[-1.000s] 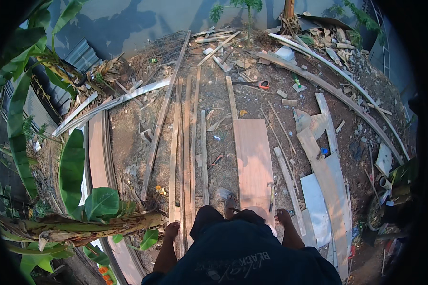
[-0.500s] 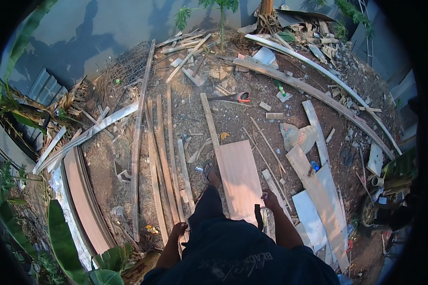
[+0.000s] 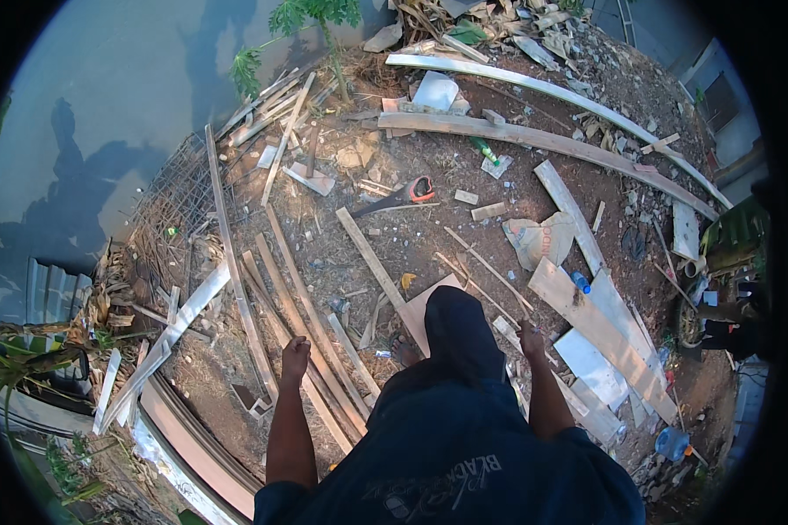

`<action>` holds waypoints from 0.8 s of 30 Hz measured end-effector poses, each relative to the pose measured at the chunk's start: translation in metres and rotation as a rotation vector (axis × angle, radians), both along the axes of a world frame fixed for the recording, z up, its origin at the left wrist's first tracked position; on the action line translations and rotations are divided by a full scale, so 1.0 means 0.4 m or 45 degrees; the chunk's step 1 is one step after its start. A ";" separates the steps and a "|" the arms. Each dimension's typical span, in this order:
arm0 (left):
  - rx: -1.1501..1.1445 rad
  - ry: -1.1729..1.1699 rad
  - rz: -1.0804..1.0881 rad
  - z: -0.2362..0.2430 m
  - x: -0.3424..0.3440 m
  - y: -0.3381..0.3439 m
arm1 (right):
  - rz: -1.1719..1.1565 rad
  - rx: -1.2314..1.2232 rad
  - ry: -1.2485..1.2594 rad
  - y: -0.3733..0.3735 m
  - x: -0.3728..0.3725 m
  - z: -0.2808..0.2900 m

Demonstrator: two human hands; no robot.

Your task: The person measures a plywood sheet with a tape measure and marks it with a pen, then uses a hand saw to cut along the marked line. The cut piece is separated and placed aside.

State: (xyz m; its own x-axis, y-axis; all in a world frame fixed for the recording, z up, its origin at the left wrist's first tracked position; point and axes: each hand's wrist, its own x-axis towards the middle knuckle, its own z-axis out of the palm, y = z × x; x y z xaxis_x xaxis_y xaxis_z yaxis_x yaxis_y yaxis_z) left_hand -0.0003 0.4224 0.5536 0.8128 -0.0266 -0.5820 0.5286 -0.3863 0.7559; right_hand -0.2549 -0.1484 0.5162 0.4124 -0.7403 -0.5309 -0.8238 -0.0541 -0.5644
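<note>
My left hand (image 3: 296, 357) is closed above the long timber strips (image 3: 298, 297), left of my dark-clothed body. My right hand (image 3: 531, 341) is closed above loose boards at the right, near the wide plank (image 3: 604, 341); what either hand holds, if anything, is too small to make out. My raised knee (image 3: 460, 319) partly hides the plywood sheet (image 3: 433, 290), which has a narrow batten (image 3: 368, 249) at its far end. A handsaw (image 3: 407, 194) with an orange handle lies on the dirt beyond.
Scattered boards and a long curved beam (image 3: 552, 149) cover the ground. A wire mesh (image 3: 171, 197) lies by the wall (image 3: 96, 131), plants at both sides. A sack (image 3: 534, 241), blue bottle (image 3: 580, 282), water jug (image 3: 672, 444) and green bottle (image 3: 490, 153) lie about.
The view has turned. My leg has come forward and up over the plywood. Both hands have risen in the picture, swinging outward from my body.
</note>
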 end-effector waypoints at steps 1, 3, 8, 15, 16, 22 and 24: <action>-0.029 -0.036 -0.002 0.018 0.056 -0.034 | 0.143 0.025 0.029 0.003 0.058 0.022; -0.074 -0.098 0.027 0.039 0.134 -0.084 | 0.301 -0.144 0.045 0.007 0.182 0.054; -0.022 0.042 -0.124 -0.039 0.144 -0.144 | 0.563 -0.210 0.071 -0.051 0.488 -0.005; 0.408 0.684 -0.267 -0.101 -0.038 -0.074 | 0.934 -0.043 0.257 -0.210 0.942 -0.294; 0.568 0.560 -1.231 -0.079 -0.035 -0.068 | 0.978 0.001 0.352 -0.214 0.998 -0.326; 0.511 0.927 -0.070 0.089 0.182 -0.226 | 0.918 0.306 0.514 -0.276 1.377 -0.523; 0.536 0.891 -0.044 0.111 0.320 -0.298 | 1.064 0.167 0.563 -0.285 1.485 -0.605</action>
State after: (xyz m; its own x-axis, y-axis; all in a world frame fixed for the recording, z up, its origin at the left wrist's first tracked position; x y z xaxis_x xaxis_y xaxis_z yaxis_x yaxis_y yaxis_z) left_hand 0.1278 0.3033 0.5981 0.2605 0.2892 -0.9212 0.8069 -0.5891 0.0432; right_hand 0.3390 -0.2626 0.2742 0.5233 -0.2206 -0.8231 -0.6875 -0.6800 -0.2548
